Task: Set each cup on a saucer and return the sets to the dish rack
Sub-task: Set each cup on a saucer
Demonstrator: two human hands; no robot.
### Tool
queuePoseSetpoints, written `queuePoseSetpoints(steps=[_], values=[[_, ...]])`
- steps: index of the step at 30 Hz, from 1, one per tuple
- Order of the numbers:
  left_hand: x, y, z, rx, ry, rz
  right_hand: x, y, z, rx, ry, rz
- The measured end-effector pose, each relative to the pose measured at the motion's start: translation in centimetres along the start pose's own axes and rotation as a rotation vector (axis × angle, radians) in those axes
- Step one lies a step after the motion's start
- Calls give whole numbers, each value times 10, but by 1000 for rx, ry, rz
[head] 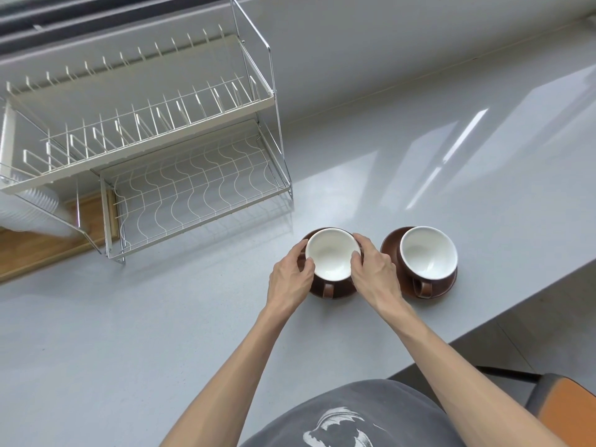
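Head view, biggest first: grey countertop (161, 333) fills most of the frame, its edge running diagonally at lower right. Two-tier wire dish rack (154, 137) in the upper left; upper tier has plate slots, lower tier is a wavy wire shelf, both bare where visible. Wooden board (38, 243) under the rack's left end, with a stack of translucent white lids or plates (29, 208) at the far left edge; can't tell which. Orange chair seat (571, 411) at the lower right corner, below the counter edge.

Two cup sets sit side by side right of centre, near each other but apart, both well clear of the rack. Right set: brown cup with white inside (427, 254) upright on a brown saucer (390, 245), handle toward the camera, untouched. Left set: matching cup (332, 253) on its saucer (314, 235), handle also toward the camera.

Left hand (290, 275) grasps the left side of that set, fingers curled at the cup's rim. Right hand (374, 269) grasps the right side the same way. Can't tell if the set is lifted off the counter.
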State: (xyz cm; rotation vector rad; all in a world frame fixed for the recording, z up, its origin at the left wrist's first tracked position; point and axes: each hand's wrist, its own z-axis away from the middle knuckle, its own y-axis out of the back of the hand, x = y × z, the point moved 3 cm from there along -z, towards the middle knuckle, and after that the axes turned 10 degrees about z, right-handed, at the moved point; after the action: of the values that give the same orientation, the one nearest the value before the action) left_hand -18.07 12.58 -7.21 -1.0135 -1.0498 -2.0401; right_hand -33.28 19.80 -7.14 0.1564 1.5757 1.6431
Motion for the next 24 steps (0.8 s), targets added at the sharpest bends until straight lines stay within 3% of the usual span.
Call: queuePoseSetpoints(steps=[7,16,24], values=[[0,9,-5,53,1,29,5,7,6,73,-50,23],[-1,6,-11,-58,184,272,14,-1,-2,-203,-169,-298],[-16,9,-20,-84,246,354,11,0,-5,-184,-151,-355]])
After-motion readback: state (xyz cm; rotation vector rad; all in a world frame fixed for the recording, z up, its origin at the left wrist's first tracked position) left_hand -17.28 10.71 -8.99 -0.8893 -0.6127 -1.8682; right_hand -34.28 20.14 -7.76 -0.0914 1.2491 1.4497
